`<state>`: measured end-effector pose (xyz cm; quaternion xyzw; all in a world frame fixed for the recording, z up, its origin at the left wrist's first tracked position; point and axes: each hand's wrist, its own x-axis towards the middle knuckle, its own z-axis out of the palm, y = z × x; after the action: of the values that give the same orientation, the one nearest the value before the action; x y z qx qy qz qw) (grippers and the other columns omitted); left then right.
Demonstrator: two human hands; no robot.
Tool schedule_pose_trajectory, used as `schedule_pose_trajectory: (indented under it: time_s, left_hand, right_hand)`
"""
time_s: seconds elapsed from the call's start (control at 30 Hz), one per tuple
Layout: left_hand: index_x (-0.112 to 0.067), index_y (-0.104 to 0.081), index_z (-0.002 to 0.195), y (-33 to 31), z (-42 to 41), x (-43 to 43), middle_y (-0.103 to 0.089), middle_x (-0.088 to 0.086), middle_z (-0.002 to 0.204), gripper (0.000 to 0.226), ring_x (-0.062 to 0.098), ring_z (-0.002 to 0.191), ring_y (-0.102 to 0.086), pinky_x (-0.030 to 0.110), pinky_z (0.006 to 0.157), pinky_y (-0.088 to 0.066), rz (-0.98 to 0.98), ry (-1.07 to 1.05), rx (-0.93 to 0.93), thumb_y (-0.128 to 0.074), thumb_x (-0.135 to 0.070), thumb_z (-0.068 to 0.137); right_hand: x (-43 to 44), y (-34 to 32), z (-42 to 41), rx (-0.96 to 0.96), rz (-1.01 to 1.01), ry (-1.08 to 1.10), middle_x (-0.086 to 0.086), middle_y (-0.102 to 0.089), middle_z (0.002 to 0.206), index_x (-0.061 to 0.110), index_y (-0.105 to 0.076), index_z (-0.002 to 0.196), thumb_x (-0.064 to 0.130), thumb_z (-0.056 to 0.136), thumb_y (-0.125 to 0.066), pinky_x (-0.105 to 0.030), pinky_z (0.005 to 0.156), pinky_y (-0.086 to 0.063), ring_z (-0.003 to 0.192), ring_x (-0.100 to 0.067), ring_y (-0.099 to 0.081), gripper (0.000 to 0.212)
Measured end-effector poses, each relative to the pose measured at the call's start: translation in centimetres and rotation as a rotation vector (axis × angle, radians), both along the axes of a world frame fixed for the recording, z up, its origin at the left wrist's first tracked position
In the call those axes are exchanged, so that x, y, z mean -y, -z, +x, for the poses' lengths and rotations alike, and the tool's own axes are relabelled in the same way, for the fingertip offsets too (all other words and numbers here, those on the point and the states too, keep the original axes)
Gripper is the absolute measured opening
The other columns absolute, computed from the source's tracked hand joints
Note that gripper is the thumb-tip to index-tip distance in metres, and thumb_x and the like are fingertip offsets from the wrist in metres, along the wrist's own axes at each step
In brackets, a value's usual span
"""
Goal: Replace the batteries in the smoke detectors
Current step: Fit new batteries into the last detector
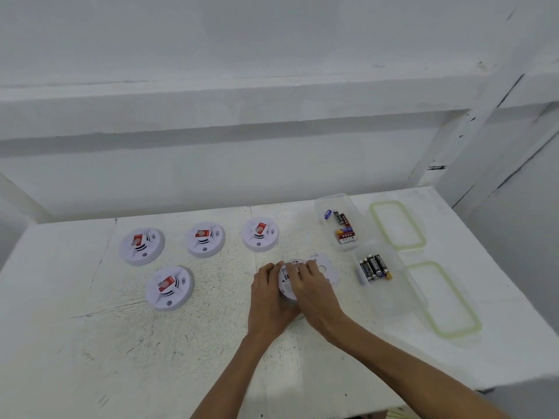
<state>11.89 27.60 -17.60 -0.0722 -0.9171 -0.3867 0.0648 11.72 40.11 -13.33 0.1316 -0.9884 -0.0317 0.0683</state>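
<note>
left hand [267, 294] gripping smoke detector [286, 281] by its rim, right hand [311, 287] curled over its top, detached cover [327, 267] just beside, four more detectors [169, 288] further left on tabletop [196, 352]

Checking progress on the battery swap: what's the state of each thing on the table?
Held detector: opened, gripped by left hand.
Right hand: on it, grip unclear.
Back plate: off, lying beside it.
Four detectors: face up, red tags on.
Far box: open, batteries inside.
Near box: open, batteries inside.
Lids: off, lying beside boxes.
</note>
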Motion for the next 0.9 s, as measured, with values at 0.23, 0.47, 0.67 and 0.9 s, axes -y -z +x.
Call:
schedule_pose_trajectory:
  time_s: [0.23, 0.47, 0.67, 0.9]
  left_hand:
    - [-0.018, -0.052, 0.139, 0.1, 0.0, -0.3, -0.056, 0.001, 0.126, 0.091, 0.019, 0.11, -0.056, 0.037, 0.095, -0.054, 0.022, -0.017, 0.014, -0.064, -0.073, 0.067]
    - [-0.018, -0.042, 0.148, 0.6, -0.2, 0.2, -0.051, -0.002, 0.143, 0.112, 0.014, 0.13, -0.045, 0.035, 0.112, -0.039, 0.157, 0.011, 0.08, -0.076, -0.079, 0.06]
    - [-0.054, -0.043, 0.132, -0.9, -0.1, 0.1, -0.055, -0.032, 0.126, 0.08, -0.002, 0.119, -0.053, 0.026, 0.102, -0.049, 0.275, 0.04, -0.025, -0.089, -0.059, 0.067]
    - [-0.075, -0.021, 0.132, -1.5, 0.3, 0.2, -0.041, -0.044, 0.124, 0.094, -0.019, 0.12, -0.039, 0.029, 0.102, -0.046, 0.232, 0.019, -0.032, -0.086, -0.062, 0.065]
  right_hand:
    - [0.0, -2.6, 0.4, 0.072, -0.406, 0.198, -0.011, -0.068, 0.091, 0.016, -0.064, 0.116, 0.03, 0.085, -0.072, -0.028, 0.058, -0.056, 0.076, -0.022, -0.065, 0.036]
    - [-6.1, -5.6, -7.6, -0.017, -0.678, 0.312, -0.008, -0.06, 0.104, 0.015, -0.062, 0.118, 0.01, 0.096, -0.053, -0.027, 0.075, -0.043, 0.094, -0.018, -0.054, 0.025]
    - [-10.2, -4.6, -13.1, 0.268, -0.465, 0.388, -0.014, -0.049, 0.124, 0.014, -0.039, 0.14, -0.011, 0.081, -0.05, -0.034, 0.074, -0.047, 0.119, -0.03, -0.042, 0.065]
    - [-12.0, -3.9, -15.9, 0.384, -0.324, 0.302, -0.018, -0.048, 0.129, 0.018, -0.02, 0.153, -0.005, 0.079, -0.063, -0.04, 0.082, -0.053, 0.114, -0.034, -0.052, 0.088]
